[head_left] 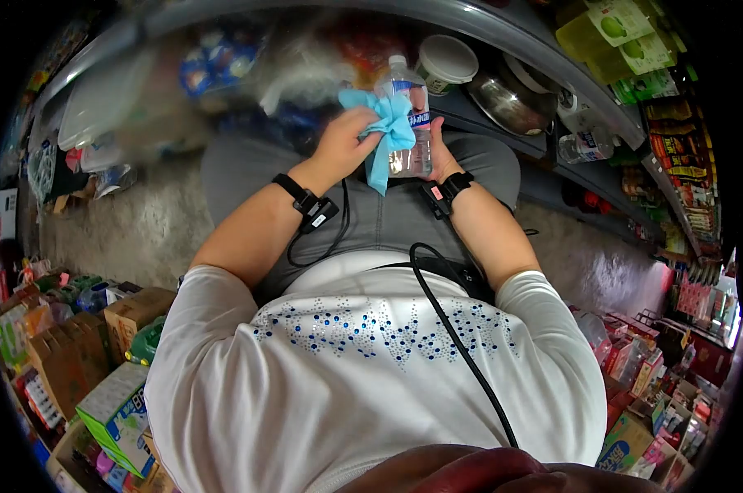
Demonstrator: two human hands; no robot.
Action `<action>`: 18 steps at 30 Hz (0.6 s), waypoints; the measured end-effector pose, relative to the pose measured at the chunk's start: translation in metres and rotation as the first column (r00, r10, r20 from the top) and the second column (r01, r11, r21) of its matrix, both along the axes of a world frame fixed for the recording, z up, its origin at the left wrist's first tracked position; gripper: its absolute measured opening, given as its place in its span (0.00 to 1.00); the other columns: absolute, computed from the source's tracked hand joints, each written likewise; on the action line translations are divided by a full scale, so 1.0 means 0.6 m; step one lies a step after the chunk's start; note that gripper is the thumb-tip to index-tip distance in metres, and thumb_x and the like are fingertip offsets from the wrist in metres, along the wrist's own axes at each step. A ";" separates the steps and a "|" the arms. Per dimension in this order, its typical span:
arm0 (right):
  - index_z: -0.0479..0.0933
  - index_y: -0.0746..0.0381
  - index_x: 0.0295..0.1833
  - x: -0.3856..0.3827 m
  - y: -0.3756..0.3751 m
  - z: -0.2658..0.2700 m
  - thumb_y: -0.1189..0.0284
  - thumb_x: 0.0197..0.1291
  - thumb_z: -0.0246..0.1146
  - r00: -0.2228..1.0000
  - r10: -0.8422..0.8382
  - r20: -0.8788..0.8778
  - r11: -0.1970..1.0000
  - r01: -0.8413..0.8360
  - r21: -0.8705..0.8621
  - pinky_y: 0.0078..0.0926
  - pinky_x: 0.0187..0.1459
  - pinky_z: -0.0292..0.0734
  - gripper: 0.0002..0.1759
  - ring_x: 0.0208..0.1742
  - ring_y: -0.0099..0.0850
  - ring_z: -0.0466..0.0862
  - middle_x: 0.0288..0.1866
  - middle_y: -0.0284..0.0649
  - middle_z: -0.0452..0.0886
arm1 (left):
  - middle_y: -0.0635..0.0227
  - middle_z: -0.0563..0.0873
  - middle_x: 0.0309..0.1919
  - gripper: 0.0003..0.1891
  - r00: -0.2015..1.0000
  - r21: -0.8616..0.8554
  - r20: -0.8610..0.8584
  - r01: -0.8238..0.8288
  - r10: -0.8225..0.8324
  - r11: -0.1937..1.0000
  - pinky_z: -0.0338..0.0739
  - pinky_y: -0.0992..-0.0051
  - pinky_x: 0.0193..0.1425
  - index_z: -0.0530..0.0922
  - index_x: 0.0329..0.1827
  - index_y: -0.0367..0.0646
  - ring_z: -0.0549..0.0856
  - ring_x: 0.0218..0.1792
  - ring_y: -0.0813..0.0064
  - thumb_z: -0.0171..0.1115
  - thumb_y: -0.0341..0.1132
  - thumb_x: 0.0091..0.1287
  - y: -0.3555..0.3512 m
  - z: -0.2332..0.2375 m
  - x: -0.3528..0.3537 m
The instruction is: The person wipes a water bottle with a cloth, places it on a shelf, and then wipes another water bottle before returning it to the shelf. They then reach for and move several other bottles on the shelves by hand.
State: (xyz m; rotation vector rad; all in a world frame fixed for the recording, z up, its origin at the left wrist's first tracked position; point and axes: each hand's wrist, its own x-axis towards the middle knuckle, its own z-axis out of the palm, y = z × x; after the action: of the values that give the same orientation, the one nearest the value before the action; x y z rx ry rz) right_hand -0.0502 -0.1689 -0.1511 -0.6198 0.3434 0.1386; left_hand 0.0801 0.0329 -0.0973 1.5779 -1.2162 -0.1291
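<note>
I hold a clear plastic water bottle with a white cap and a blue label upright over my lap. My right hand grips it from the right side and behind. My left hand presses a light blue cloth against the left side of the bottle; the cloth's tail hangs down below my fingers. Both wrists carry black bands with a cable running from them.
A grey shelf ahead carries a metal bowl, a white lidded tub, another bottle and green-labelled cartons. Cardboard boxes and packaged goods crowd the left floor; more packets lie at the right.
</note>
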 end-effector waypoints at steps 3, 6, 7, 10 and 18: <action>0.66 0.58 0.77 0.012 0.016 0.028 0.20 0.56 0.44 1.000 -0.013 -0.007 1.000 0.013 0.002 0.50 0.69 0.75 0.59 0.69 0.43 0.79 0.71 0.46 0.77 | 0.56 0.85 0.47 0.11 0.998 -0.049 0.059 -0.026 0.029 0.998 0.80 0.69 0.52 0.81 0.50 0.32 0.86 0.46 0.56 0.67 0.26 0.66 -0.003 -0.008 0.002; 0.68 0.58 0.75 0.017 0.018 0.038 0.31 0.68 0.51 0.995 -0.086 -0.053 0.985 0.093 0.144 0.52 0.70 0.73 0.47 0.70 0.44 0.78 0.71 0.46 0.77 | 0.56 0.85 0.46 0.10 0.986 -0.036 0.101 -0.133 0.136 0.990 0.80 0.69 0.51 0.81 0.49 0.32 0.87 0.45 0.57 0.67 0.26 0.67 -0.006 -0.015 0.009; 0.68 0.58 0.75 0.018 0.017 0.034 0.31 0.68 0.51 0.995 -0.086 -0.052 0.986 0.092 0.141 0.52 0.70 0.73 0.47 0.70 0.44 0.78 0.71 0.46 0.77 | 0.55 0.85 0.46 0.10 0.986 -0.014 0.050 -0.156 0.156 0.988 0.80 0.69 0.51 0.82 0.49 0.33 0.87 0.45 0.57 0.67 0.26 0.67 -0.005 -0.017 0.013; 0.66 0.62 0.76 0.016 0.005 0.014 0.40 0.74 0.52 0.997 -0.072 0.017 0.994 0.071 0.083 0.53 0.70 0.73 0.41 0.69 0.47 0.79 0.70 0.51 0.77 | 0.56 0.86 0.45 0.09 0.974 -0.021 0.014 -0.227 0.228 0.974 0.80 0.68 0.50 0.82 0.48 0.33 0.87 0.45 0.57 0.67 0.27 0.68 -0.003 -0.013 0.023; 0.69 0.65 0.71 0.004 0.015 -0.017 0.52 0.75 0.60 0.993 0.048 -0.110 0.992 -0.061 -0.114 0.48 0.61 0.84 0.31 0.58 0.46 0.87 0.60 0.51 0.83 | 0.51 0.84 0.41 0.09 0.954 -0.112 0.008 -0.298 0.301 0.948 0.79 0.60 0.46 0.81 0.44 0.36 0.84 0.44 0.47 0.68 0.29 0.64 -0.003 0.003 0.027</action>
State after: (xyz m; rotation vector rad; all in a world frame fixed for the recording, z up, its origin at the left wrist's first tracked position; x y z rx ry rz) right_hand -0.0477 -0.1596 -0.1610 -0.7399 0.4409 0.2060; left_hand 0.0965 0.0313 -0.0955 1.6509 -0.9712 0.1518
